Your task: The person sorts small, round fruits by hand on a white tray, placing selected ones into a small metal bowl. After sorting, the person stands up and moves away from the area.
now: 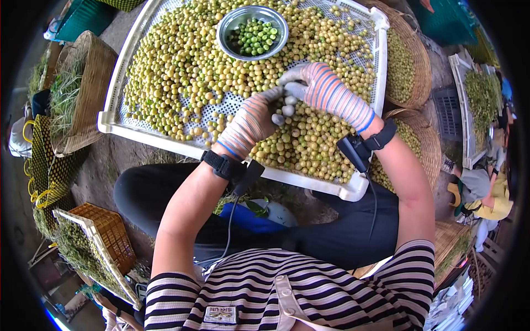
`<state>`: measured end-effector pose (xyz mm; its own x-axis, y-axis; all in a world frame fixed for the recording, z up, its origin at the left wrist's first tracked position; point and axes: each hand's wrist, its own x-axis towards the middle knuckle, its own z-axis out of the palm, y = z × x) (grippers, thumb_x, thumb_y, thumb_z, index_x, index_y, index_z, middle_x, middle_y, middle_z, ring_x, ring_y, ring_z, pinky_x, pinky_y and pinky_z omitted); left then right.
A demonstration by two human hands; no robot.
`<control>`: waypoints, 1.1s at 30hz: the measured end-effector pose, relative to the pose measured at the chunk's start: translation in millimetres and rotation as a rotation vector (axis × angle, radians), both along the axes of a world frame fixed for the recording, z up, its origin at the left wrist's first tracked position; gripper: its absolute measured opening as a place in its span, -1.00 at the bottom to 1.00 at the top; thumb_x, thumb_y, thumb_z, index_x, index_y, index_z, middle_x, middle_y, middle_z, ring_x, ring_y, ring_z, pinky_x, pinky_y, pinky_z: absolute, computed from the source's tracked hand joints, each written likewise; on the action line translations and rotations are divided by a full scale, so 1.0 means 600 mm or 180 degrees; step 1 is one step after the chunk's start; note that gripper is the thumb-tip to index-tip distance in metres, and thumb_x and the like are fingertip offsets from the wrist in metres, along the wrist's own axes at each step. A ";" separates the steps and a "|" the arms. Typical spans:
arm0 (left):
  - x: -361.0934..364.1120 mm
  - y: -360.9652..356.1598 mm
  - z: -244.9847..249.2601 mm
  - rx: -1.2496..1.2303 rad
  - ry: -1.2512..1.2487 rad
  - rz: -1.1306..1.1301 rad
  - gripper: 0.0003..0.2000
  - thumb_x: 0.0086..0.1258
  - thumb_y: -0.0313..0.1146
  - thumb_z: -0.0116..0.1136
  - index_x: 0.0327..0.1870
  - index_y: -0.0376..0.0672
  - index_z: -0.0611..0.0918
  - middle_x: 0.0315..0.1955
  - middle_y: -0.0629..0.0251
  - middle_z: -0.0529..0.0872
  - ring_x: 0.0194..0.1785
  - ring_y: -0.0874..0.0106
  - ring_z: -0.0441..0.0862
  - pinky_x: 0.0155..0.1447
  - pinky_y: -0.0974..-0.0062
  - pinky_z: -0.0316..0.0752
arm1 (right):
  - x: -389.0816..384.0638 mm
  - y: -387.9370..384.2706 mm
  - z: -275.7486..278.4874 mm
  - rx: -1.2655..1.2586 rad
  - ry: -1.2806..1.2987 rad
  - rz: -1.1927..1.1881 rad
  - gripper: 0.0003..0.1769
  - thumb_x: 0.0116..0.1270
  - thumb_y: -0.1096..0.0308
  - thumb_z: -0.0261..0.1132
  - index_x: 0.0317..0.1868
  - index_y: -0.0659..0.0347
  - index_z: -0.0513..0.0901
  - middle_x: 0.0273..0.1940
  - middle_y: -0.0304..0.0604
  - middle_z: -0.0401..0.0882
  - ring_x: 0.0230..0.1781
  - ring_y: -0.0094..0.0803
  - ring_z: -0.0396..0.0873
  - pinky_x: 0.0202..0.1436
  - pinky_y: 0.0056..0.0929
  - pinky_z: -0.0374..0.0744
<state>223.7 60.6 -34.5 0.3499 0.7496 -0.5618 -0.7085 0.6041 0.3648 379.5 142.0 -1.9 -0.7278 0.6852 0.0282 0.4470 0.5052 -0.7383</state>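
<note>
A white perforated tray [154, 144] full of small round yellow-green fruits [182, 60] lies before me. On the fruits at the back stands a metal bowl [222, 34] holding greener fruits [255, 37]. Both hands wear striped gloves with grey fingertips. My left hand [251, 121] is over the tray's middle with fingers curled. Beside it on the right, my right hand [323, 91] has its thumb and fingers pinched together. The fingertips of both hands meet just below the bowl; whatever lies between them is too small to make out.
Woven baskets of fruit [422, 60] stand along the tray's right side. A tall basket with green stalks [91, 94] is at the left. Lower left, another tray [102, 248] leans by an orange crate [110, 226]. Other people [480, 187] sit at the far right. Cables hang from both wrists.
</note>
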 end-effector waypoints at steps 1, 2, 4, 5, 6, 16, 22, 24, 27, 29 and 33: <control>-0.004 -0.002 -0.002 0.0167 -0.0165 -0.0197 -0.79 0.46 -0.25 -0.06 -0.15 -0.21 0.52 -0.46 0.38 0.60 -0.51 0.58 0.51 -0.63 0.77 0.25 | 0.006 0.003 -0.006 0.0174 0.0040 -0.0108 -0.77 0.17 0.30 0.24 -0.16 0.11 0.69 -0.35 -0.04 0.67 -0.40 -0.26 0.63 -0.23 -0.37 0.57; -0.006 -0.005 0.001 0.0332 0.0135 -0.0394 -0.78 0.43 -0.23 0.00 -0.17 -0.21 0.55 -0.47 0.39 0.60 -0.54 0.61 0.48 -0.64 0.78 0.23 | 0.006 0.007 0.000 -0.0161 -0.0215 0.0109 -0.75 0.15 0.28 0.25 -0.15 0.09 0.68 -0.37 -0.02 0.66 -0.41 -0.22 0.62 -0.24 -0.34 0.57; -0.011 -0.013 0.006 0.0498 0.0436 -0.0599 -0.77 0.41 -0.21 0.05 -0.19 -0.20 0.57 -0.49 0.41 0.60 -0.58 0.65 0.46 -0.65 0.79 0.21 | 0.010 0.010 0.013 -0.0095 -0.0572 0.0537 -0.75 0.14 0.28 0.25 -0.15 0.08 0.68 -0.39 -0.02 0.65 -0.41 -0.18 0.61 -0.25 -0.32 0.57; -0.014 -0.018 0.012 0.0591 0.0654 -0.0766 -0.76 0.39 -0.19 0.08 -0.21 -0.20 0.59 -0.51 0.42 0.60 -0.61 0.66 0.43 -0.66 0.79 0.18 | 0.009 0.010 0.025 -0.0026 -0.0923 0.0963 -0.75 0.13 0.27 0.26 -0.16 0.07 0.68 -0.42 -0.02 0.64 -0.41 -0.15 0.61 -0.26 -0.31 0.57; -0.017 -0.022 0.017 0.0685 0.0879 -0.0939 -0.76 0.37 -0.17 0.11 -0.24 -0.20 0.60 -0.54 0.44 0.60 -0.65 0.68 0.41 -0.67 0.79 0.16 | 0.006 0.001 0.040 0.0032 -0.1079 0.0883 -0.79 0.09 0.37 0.25 -0.24 0.19 0.65 -0.38 0.05 0.60 -0.38 -0.09 0.57 -0.24 -0.29 0.54; -0.019 0.038 0.103 0.0691 0.2053 -0.1253 -0.74 0.38 -0.19 0.11 -0.37 -0.20 0.65 -0.66 0.46 0.59 -0.73 0.65 0.42 -0.71 0.74 0.19 | 0.008 -0.018 0.033 0.0911 -0.0505 -0.0395 -0.84 0.11 0.39 0.22 -0.30 0.28 0.57 -0.37 0.10 0.56 -0.31 0.04 0.56 -0.24 -0.10 0.53; -0.048 0.091 0.124 0.1401 0.2466 -0.0764 -0.84 0.31 -0.29 0.20 -0.27 -0.20 0.66 -0.53 0.40 0.66 -0.64 0.64 0.49 -0.64 0.72 0.27 | 0.036 -0.009 0.034 0.0500 -0.0624 -0.0140 -0.87 0.13 0.40 0.20 -0.30 0.21 0.58 -0.36 0.00 0.58 -0.33 -0.03 0.56 -0.23 -0.20 0.55; -0.075 0.131 0.101 0.1635 0.2665 -0.0289 -0.76 0.27 -0.30 0.25 -0.12 -0.22 0.63 -0.44 0.40 0.67 -0.51 0.62 0.52 -0.44 0.70 0.39 | 0.025 -0.063 0.015 -0.0017 -0.0577 0.0740 -0.89 0.18 0.40 0.18 -0.28 0.18 0.59 -0.35 -0.05 0.58 -0.36 -0.05 0.54 -0.24 -0.25 0.55; -0.101 0.168 0.075 0.2303 0.3471 0.0076 -0.61 0.24 -0.28 0.28 0.06 -0.23 0.57 -0.19 0.36 0.68 -0.15 0.55 0.57 -0.10 0.64 0.45 | -0.012 -0.175 -0.032 -0.0578 -0.0260 0.1603 -0.80 0.14 0.40 0.22 -0.18 0.12 0.61 -0.26 -0.10 0.60 -0.26 -0.09 0.57 -0.16 -0.26 0.55; -0.107 0.171 0.069 0.2494 0.3584 0.0142 -0.55 0.23 -0.34 0.29 0.14 -0.23 0.51 -0.06 0.35 0.65 0.01 0.53 0.52 0.02 0.61 0.44 | -0.022 -0.201 0.017 -0.0823 -0.1119 0.1591 -0.71 0.10 0.39 0.23 -0.11 0.03 0.63 -0.23 -0.11 0.61 -0.20 -0.09 0.58 -0.12 -0.25 0.56; -0.109 0.128 0.062 0.2748 0.4599 0.0197 -0.59 0.26 -0.41 0.24 0.12 -0.29 0.51 -0.03 0.24 0.63 -0.01 0.52 0.54 0.11 0.59 0.43 | -0.025 -0.109 0.023 0.1197 -0.1448 0.0639 -0.87 0.09 0.39 0.19 -0.35 0.18 0.63 -0.34 -0.05 0.57 -0.27 -0.14 0.61 -0.28 -0.27 0.61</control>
